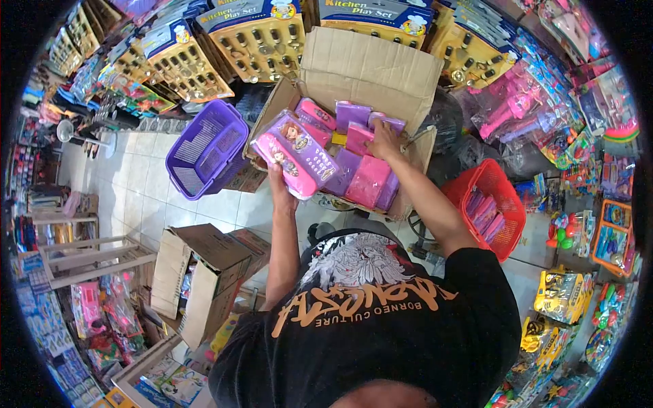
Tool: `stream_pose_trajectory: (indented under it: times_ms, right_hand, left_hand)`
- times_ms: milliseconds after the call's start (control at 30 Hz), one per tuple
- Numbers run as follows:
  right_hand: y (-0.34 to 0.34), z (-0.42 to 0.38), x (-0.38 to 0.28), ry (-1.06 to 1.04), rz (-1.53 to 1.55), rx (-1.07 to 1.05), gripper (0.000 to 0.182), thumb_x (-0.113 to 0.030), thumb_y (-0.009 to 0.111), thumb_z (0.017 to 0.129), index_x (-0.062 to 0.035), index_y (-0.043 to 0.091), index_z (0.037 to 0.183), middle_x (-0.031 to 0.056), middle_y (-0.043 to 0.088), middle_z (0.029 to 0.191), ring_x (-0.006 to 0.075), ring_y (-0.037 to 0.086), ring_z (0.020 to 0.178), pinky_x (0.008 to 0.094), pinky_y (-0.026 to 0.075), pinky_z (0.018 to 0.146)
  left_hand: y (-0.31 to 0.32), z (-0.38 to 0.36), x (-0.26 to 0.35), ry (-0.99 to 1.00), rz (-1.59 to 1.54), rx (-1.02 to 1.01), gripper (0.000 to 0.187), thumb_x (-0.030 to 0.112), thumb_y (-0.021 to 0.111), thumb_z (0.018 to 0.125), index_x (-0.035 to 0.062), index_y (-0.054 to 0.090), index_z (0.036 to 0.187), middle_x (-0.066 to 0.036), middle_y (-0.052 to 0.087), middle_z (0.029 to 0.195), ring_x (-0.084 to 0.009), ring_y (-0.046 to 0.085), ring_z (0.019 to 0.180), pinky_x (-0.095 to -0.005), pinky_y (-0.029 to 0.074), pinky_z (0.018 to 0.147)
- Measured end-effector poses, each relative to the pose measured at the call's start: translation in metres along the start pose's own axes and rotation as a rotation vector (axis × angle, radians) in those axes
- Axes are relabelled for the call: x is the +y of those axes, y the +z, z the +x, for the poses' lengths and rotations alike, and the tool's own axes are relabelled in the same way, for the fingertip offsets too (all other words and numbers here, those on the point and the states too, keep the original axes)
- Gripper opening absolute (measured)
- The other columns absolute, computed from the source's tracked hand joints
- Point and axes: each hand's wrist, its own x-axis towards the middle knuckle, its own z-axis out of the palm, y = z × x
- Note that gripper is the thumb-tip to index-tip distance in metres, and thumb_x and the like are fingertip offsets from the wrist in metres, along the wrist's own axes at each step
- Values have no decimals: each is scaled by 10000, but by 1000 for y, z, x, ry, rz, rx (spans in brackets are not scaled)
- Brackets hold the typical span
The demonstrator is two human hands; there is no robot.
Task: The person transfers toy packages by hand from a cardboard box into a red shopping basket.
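Observation:
My left hand point(281, 189) is closed around pencil cases, a pink one point(284, 165) and a purple one point(304, 145), both printed with cartoon figures. They are held over the left side of an open cardboard box point(371, 64). Inside the box lie several pink and purple wrapped packets, among them a pink packet point(368, 181) near the front. My right hand point(386, 141) reaches into the box, its fingers curled at the edge of another pink packet point(358, 138), beside a purple packet point(394, 124). The fingertips are partly hidden.
A purple basket point(207, 149) stands left of the box. On the right, a red basket point(500, 204) holds several purple-pink packets. Another cardboard box point(204, 262) with raised flaps sits at lower left. Kitchen play sets point(258, 44) line the back, with bagged toys around.

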Motion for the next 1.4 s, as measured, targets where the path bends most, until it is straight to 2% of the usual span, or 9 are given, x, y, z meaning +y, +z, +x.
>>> stream_pose_trajectory:
  times_ms: [167,233,367,600,767,867,1000,1167,1400]
  right_hand:
    - [17,8,18,5,-98,-231,520,-287,658,758,-155,468,1224,204,482,1220,362,468,1111,461,390,918]
    - [52,33,55,-232,-106,-139,455,-314,684,707,-127,575,1107,183,584,1065,373,519,1031,430,442,854]
    - [7,17,37,-112,156,-261,419,-322,674,726,-116,598,1083,146,636,921,374,581,897,420,466,795]
    - [-75,-47,-24,32,650,-59,329,-282,626,829,-28,562,1027,80,609,769,124,594,543,259,461,419]
    - [-86,-86,-60,-175,1015,142,328,-202,642,817,-3,555,1063,79,613,854,148,619,695,257,506,565]
    - [-66,-97,-66,-389,874,348,326,-83,601,837,23,504,1130,70,590,967,143,618,799,235,522,628]
    - [-67,-148,-106,-481,660,491,529,-11,689,681,7,520,1182,138,438,1253,235,482,1128,322,401,926]
    - [-58,-182,-112,-573,705,252,598,-2,666,643,-91,525,1217,172,283,1382,283,304,1289,375,318,1015]
    - [-82,-227,-89,-549,922,-8,604,-97,713,707,-82,470,1260,159,327,1360,261,250,1309,382,228,1052]
  left_hand:
    - [-6,-1,-6,-39,-63,0,653,391,577,827,71,294,1320,-100,442,1246,-238,475,1124,-397,409,943]
    - [-7,0,-6,-35,-95,9,600,354,560,848,74,301,1311,-97,448,1236,-236,478,1122,-400,413,942]
    - [-3,-4,-2,-58,-115,9,554,325,539,865,77,309,1304,-94,459,1227,-236,488,1111,-404,417,941]
    - [9,-15,4,-131,-128,-47,519,317,521,877,52,333,1282,-112,490,1196,-239,529,1064,-404,440,916]
    - [20,-19,6,-237,-168,-81,465,299,514,885,44,385,1251,-111,528,1148,-226,558,1018,-387,472,872]
    - [23,-21,10,-272,-137,-68,430,289,526,884,50,419,1225,-98,552,1109,-202,574,979,-367,490,839]
    - [24,-22,15,-289,-59,-75,402,277,540,880,57,443,1202,-85,571,1073,-181,589,933,-348,498,819]
    - [34,-33,21,-312,-72,-146,373,258,537,882,57,426,1176,-91,557,1088,-194,579,965,-354,492,825]
    - [40,-56,11,-314,-19,-275,444,274,573,859,82,365,1201,-107,501,1151,-215,546,1020,-378,475,868]
